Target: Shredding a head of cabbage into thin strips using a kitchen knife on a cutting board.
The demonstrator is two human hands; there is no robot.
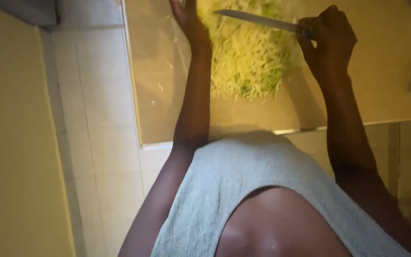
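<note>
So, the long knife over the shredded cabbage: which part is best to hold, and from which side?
Grip the knife by its handle, at its right end, where the right hand already closes on it. Come from the right: the bare blade points left over the shredded cabbage toward the left hand, so that side is likely unsafe.

right hand [327, 38] grips knife [258, 20] | left hand [186, 16] on shredded cabbage [246, 62]

A home kitchen: shredded cabbage [246, 57], knife [258, 20], worktop [381, 71], tiled floor [101, 119].
</note>
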